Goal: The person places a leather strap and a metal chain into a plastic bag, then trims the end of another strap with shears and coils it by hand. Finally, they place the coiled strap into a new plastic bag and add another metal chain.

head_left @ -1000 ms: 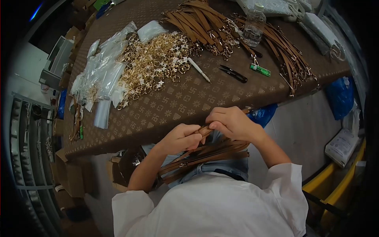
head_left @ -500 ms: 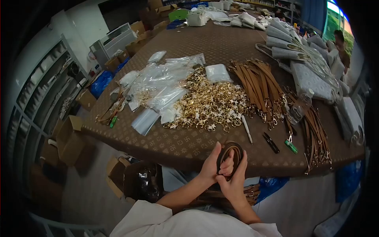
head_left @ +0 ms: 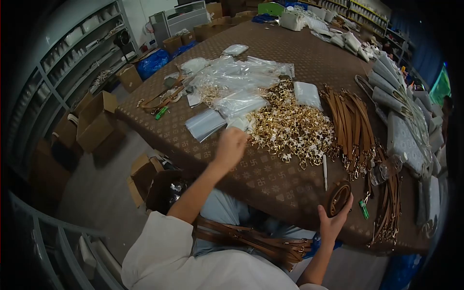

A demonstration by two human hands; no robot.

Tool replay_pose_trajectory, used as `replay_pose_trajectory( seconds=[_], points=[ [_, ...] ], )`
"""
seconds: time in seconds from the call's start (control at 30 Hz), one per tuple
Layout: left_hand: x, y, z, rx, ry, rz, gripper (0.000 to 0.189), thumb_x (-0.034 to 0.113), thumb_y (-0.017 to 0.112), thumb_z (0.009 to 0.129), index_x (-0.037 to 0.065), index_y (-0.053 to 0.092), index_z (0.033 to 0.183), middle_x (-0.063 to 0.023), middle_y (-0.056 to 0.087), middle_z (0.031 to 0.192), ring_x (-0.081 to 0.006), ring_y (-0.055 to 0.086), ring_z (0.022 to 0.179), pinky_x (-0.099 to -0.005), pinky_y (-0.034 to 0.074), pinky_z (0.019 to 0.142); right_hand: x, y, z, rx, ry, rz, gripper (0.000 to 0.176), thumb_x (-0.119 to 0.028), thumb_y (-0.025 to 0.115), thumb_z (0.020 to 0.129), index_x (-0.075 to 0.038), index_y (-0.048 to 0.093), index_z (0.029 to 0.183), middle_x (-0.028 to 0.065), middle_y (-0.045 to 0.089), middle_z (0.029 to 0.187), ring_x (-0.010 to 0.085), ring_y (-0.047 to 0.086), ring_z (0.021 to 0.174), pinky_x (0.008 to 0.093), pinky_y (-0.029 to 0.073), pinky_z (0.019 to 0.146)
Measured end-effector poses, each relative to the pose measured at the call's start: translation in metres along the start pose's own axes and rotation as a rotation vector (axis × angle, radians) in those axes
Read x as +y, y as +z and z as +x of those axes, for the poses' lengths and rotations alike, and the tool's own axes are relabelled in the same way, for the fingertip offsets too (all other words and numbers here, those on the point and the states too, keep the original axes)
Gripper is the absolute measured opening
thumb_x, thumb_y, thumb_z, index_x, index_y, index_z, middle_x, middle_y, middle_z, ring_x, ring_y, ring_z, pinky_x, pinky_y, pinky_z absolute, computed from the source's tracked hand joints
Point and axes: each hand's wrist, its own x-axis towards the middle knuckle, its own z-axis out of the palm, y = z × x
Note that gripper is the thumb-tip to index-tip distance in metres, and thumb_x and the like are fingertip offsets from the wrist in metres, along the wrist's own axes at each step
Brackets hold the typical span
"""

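Observation:
In my right hand (head_left: 332,224) is a coiled brown leather strap (head_left: 339,199), held upright at the table's front edge with thumb and fingers around its lower side. My left hand (head_left: 231,147) is stretched over the table at the near side of a white packet (head_left: 240,123). Motion blurs its fingers, so its grip cannot be made out. Beside it lie a stack of clear plastic sleeves (head_left: 205,124) and a heap of gold clasps with white star charms (head_left: 292,128). More brown straps (head_left: 251,237) rest across my lap.
Brown straps with gold hooks (head_left: 350,130) lie to the right, near a white pen (head_left: 325,172), a green lighter-like item (head_left: 364,209) and a clear bottle (head_left: 386,169). Grey bags (head_left: 406,135) are piled at the right edge. Open cardboard boxes (head_left: 96,121) stand left of the table.
My hands have parted. The right has carried the coiled strap to the right; the left has let go of it and reached out left to the white packet. The view has turned left.

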Motion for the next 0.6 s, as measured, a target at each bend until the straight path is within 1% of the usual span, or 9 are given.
replay_pose_trajectory(
  seconds=[0.03, 0.1, 0.13, 0.2, 0.37, 0.47, 0.5, 0.53, 0.6],
  points=[
    [-0.036, -0.012, 0.009, 0.045, -0.093, 0.156, 0.009, 0.008, 0.055, 0.079, 0.001, 0.060, 0.077, -0.0167, 0.055, 0.080, -0.0357, 0.051, 0.080, -0.0415, 0.041, 0.072, 0.006, -0.004, 0.004, 0.016, -0.005, 0.002, 0.084, -0.025, 0.070, 0.076, -0.002, 0.020, 0.139, 0.0176, 0.034, 0.135, 0.0290, 0.038, 0.122, 0.0378, 0.035, 0.098],
    [-0.084, -0.037, 0.016, 0.096, -0.167, 0.364, 0.013, 0.010, 0.057, 0.078, 0.003, 0.064, 0.086, -0.0157, 0.056, 0.087, -0.0347, 0.051, 0.084, -0.0416, 0.042, 0.075, 0.020, -0.011, 0.009, 0.073, 0.134, -0.129, 0.088, -0.022, 0.076, 0.070, 0.001, 0.023, 0.136, 0.0183, 0.038, 0.132, 0.0284, 0.041, 0.120, 0.0379, 0.036, 0.098],
    [-0.106, -0.043, 0.014, 0.108, -0.192, 0.461, 0.016, 0.011, 0.058, 0.078, 0.004, 0.065, 0.090, -0.0153, 0.056, 0.089, -0.0345, 0.051, 0.085, -0.0415, 0.042, 0.076, 0.022, -0.011, 0.010, 0.111, 0.139, -0.128, 0.088, -0.022, 0.076, 0.070, 0.001, 0.023, 0.136, 0.0183, 0.038, 0.132, 0.0284, 0.041, 0.120, 0.0379, 0.036, 0.098],
    [-0.135, -0.050, 0.012, 0.022, -0.332, 0.492, 0.019, 0.013, 0.062, 0.075, 0.005, 0.067, 0.092, -0.0145, 0.056, 0.094, -0.0341, 0.050, 0.088, -0.0408, 0.042, 0.078, 0.023, -0.012, 0.014, 0.047, 0.193, -0.018, 0.088, -0.023, 0.077, 0.069, 0.001, 0.025, 0.135, 0.0187, 0.042, 0.129, 0.0276, 0.044, 0.118, 0.0365, 0.037, 0.096],
    [-0.162, -0.054, 0.016, 0.097, -0.378, 0.333, 0.010, 0.009, 0.065, 0.069, 0.003, 0.068, 0.077, -0.0161, 0.058, 0.080, -0.0328, 0.057, 0.078, -0.0395, 0.045, 0.071, 0.016, -0.009, 0.015, 0.116, 0.223, 0.007, 0.089, -0.023, 0.079, 0.065, -0.001, 0.028, 0.133, 0.0165, 0.050, 0.122, 0.0260, 0.051, 0.111, 0.0355, 0.041, 0.092],
    [-0.160, -0.066, 0.029, -0.008, -0.223, 0.439, 0.006, 0.007, 0.062, 0.069, 0.002, 0.062, 0.071, -0.0154, 0.058, 0.074, -0.0348, 0.057, 0.074, -0.0396, 0.046, 0.067, 0.003, -0.020, 0.018, 0.002, 0.237, -0.094, 0.088, -0.026, 0.080, 0.064, -0.003, 0.030, 0.132, 0.0158, 0.052, 0.121, 0.0267, 0.053, 0.110, 0.0358, 0.044, 0.089],
    [-0.165, -0.069, 0.039, -0.075, -0.287, 0.447, 0.009, 0.007, 0.062, 0.068, 0.001, 0.057, 0.073, -0.0163, 0.057, 0.074, -0.0356, 0.057, 0.074, -0.0408, 0.045, 0.067, 0.000, -0.022, 0.019, -0.034, 0.270, -0.100, 0.088, -0.028, 0.080, 0.063, -0.004, 0.031, 0.132, 0.0158, 0.052, 0.121, 0.0270, 0.053, 0.110, 0.0360, 0.044, 0.088],
    [-0.156, -0.071, 0.043, -0.138, -0.359, 0.464, 0.013, 0.007, 0.062, 0.068, 0.001, 0.053, 0.075, -0.0172, 0.056, 0.075, -0.0363, 0.056, 0.075, -0.0419, 0.044, 0.066, 0.007, -0.022, 0.017, -0.029, 0.198, -0.136, 0.089, -0.031, 0.080, 0.063, -0.004, 0.031, 0.132, 0.0159, 0.052, 0.121, 0.0270, 0.053, 0.110, 0.0362, 0.045, 0.088],
    [-0.125, -0.071, 0.048, -0.143, -0.412, 0.501, 0.017, 0.007, 0.062, 0.068, 0.002, 0.049, 0.077, -0.0178, 0.056, 0.074, -0.0369, 0.056, 0.075, -0.0428, 0.044, 0.066, 0.009, -0.024, 0.016, -0.032, 0.169, -0.129, 0.089, -0.031, 0.080, 0.063, -0.004, 0.031, 0.132, 0.0158, 0.052, 0.121, 0.0269, 0.054, 0.110, 0.0360, 0.046, 0.088]
  ],
)
